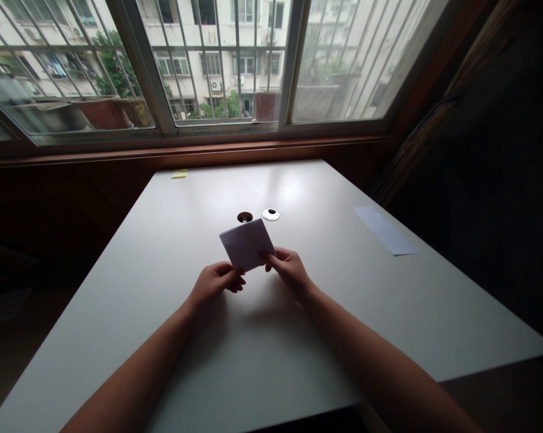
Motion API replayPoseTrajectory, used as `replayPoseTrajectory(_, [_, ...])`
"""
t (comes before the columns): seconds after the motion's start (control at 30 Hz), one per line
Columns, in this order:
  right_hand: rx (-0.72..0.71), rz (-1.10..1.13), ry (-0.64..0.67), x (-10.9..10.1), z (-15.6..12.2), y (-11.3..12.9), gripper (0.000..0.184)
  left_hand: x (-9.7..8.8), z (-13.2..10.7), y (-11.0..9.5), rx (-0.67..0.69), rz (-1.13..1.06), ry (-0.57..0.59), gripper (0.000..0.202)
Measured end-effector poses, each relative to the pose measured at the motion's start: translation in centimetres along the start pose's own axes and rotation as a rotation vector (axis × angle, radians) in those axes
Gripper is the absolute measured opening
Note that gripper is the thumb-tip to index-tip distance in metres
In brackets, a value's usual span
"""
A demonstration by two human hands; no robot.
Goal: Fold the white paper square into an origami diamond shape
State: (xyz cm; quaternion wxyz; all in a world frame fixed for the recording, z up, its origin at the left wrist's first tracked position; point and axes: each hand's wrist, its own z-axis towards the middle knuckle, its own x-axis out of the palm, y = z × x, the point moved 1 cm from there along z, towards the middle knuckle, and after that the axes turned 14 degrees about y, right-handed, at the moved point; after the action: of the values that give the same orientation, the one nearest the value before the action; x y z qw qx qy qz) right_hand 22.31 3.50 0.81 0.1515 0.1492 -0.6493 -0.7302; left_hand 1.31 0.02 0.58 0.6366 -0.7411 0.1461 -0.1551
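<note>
A small rectangle of folded white paper (247,243) is held up above the white table (271,355), tilted with its upper right corner highest. My left hand (217,281) pinches its lower left corner between thumb and fingers. At the lower right edge, my right hand (289,267) grips the paper with the thumb on the near face. The far face of the paper is hidden from me, as are some fingertips behind it.
Behind the paper are a round hole (245,217) in the tabletop and a round cover (271,214). A paper strip (385,231) lies near the right edge, a yellow slip (180,174) at the far left corner. A barred window (226,66) stands beyond.
</note>
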Motion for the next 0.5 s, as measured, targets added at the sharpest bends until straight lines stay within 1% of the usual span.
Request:
replayPoseTrajectory(0.27, [0.028, 0.057, -0.023, -0.57, 0.23, -0.43, 0.034, -0.78, 0.00, 0.32, 0.062, 0.011, -0.067, 0.034])
replayPoseTrajectory(0.37, [0.027, 0.074, -0.025, -0.64, 0.29, -0.52, 0.034, -0.83, 0.06, 0.28, 0.069, 0.007, -0.046, 0.035])
replayPoseTrajectory(0.5, [0.041, 0.091, 0.038, -0.56, 0.31, -0.55, 0.033, -0.68, 0.13, 0.01, 0.094, -0.017, -0.030, 0.038])
